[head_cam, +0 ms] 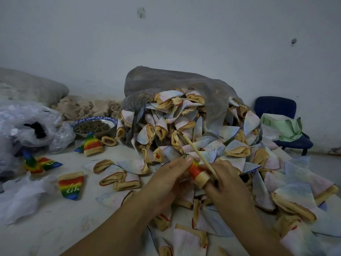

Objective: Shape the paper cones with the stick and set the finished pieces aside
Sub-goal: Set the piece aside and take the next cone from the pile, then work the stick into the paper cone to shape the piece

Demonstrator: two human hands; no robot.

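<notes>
While the cone sits pinched between both hands, shaping step judged in progress, not finished. Left hand closed around the pointed rainbow end, thumb on top near the green tip, forearm coming in low from bottom left. Right hand gripping the stick and apparently steadying the cone's tan open end as well; one finger seems to enter or support the opening, exact contact not resolvable. Stick held slanted, free end up and to the left over the pile, lower end hidden behind the right fingers; whether it sits inside the cone cannot be told. Cone held above the desk, mouth toward the wearer, probably so the stick can push the tip out from within.

Directly behind and around the hands: large heap of unshaped cones, pale side out, spilling from a grey plastic bag, within easy reach for the next pick. To the left, well apart from the heap: finished rainbow pieces lying scattered on the desk, likely the set-aside zone. Further left: bowl with dark contents, clear plastic sheeting. Far right: blue chair.
</notes>
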